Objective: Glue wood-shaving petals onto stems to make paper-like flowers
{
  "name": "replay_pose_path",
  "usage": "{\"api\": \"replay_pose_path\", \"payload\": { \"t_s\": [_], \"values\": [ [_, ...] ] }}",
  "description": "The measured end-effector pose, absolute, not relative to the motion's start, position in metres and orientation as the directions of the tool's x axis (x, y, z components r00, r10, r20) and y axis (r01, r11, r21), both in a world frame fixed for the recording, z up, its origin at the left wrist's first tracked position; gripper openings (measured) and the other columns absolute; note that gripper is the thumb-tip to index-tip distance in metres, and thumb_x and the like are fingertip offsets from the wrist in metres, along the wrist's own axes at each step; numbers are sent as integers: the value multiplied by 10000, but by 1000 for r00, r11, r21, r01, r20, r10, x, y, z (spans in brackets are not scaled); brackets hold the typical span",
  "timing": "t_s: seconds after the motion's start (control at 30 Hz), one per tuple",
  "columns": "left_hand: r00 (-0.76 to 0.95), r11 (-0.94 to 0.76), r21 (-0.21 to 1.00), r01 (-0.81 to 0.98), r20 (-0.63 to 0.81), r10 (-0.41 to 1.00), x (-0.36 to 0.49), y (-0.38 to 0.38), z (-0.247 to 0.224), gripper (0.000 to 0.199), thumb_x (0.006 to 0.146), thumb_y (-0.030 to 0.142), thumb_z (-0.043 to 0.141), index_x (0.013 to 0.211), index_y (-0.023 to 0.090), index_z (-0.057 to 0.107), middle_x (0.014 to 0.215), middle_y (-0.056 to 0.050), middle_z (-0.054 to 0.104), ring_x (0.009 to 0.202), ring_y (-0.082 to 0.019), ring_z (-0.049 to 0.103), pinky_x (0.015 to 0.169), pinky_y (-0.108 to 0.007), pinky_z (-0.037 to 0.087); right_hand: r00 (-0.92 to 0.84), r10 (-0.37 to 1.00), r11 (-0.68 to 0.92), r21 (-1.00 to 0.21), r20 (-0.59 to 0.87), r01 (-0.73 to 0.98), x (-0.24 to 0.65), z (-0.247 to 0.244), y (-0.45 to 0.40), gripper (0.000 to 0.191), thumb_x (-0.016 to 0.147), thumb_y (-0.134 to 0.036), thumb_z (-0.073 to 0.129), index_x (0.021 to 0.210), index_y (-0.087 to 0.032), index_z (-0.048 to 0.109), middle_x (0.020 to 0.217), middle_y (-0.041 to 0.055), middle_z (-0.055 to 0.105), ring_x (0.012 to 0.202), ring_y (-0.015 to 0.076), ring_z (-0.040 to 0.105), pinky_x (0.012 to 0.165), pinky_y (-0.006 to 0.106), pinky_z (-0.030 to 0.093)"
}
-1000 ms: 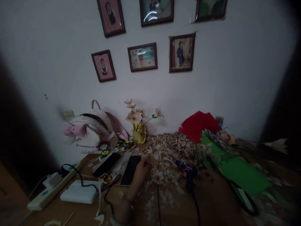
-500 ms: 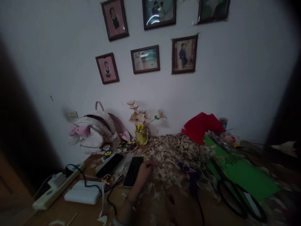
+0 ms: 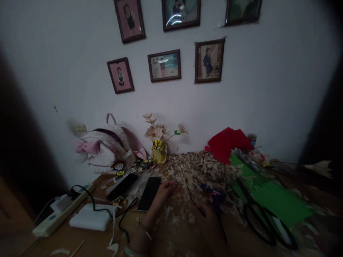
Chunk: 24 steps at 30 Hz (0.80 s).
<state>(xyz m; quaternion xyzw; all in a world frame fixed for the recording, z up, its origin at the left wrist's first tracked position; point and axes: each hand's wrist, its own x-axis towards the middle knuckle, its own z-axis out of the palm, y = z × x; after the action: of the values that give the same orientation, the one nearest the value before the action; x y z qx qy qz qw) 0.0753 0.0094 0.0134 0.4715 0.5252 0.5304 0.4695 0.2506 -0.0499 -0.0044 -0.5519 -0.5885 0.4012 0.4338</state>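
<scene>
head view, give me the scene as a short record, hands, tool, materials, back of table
left hand: by the near phone, over pale petals; grip unclear
right hand: holding a thin dark stem
glue gun: blue, red light showing, beyond the right hand
scissors: black handles, partly over the green sheet
red sheet: against the wall, behind the petals
yellow vase: holding pale flowers
backpack: left of the vase

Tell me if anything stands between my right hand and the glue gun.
Nothing visible does: the blue glue gun lies just beyond your right hand, among pale petals. The thin dark stem in that hand points away, left of the gun, and the gun's cord runs down past the hand's right side.
</scene>
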Motion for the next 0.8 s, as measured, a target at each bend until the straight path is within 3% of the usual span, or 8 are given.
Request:
{"api": "replay_pose_path", "payload": {
  "t_s": [0.23,0.43,0.63,0.8],
  "values": [
    [-106,-86,958,273,119,987,81,11,8,77,602,174,577,678,179,592,643,6,624,644,-163,583,630,-267,438,108,993,44,-996,52,78,260,11,-43,356,670,-549,533,615,-198,521,510,-51,464,538,142,450,511,225,371],
    [-2,-202,794,573,248,969,97,-2,-5,237,676,106,514,870,197,615,921,-57,638,914,-210,544,843,-319,388,245,967,81,-996,73,-23,265,21,-39,353,590,-537,602,616,-185,582,498,-35,547,502,144,502,471,223,389],
    [193,-312,622,718,253,948,103,-7,-10,274,688,116,508,924,204,615,1029,-80,607,999,-226,500,887,-330,359,302,948,86,-995,96,48,279,30,-37,385,581,-523,612,731,-173,669,588,2,652,583,191,594,508,248,455],
    [230,-326,552,768,237,944,104,-6,-12,298,660,61,474,880,189,628,1062,-96,594,1014,-234,487,894,-336,355,325,935,113,-987,144,112,295,37,-36,384,649,-493,590,828,-159,655,773,37,683,753,211,610,664,257,471]
  ]
}}
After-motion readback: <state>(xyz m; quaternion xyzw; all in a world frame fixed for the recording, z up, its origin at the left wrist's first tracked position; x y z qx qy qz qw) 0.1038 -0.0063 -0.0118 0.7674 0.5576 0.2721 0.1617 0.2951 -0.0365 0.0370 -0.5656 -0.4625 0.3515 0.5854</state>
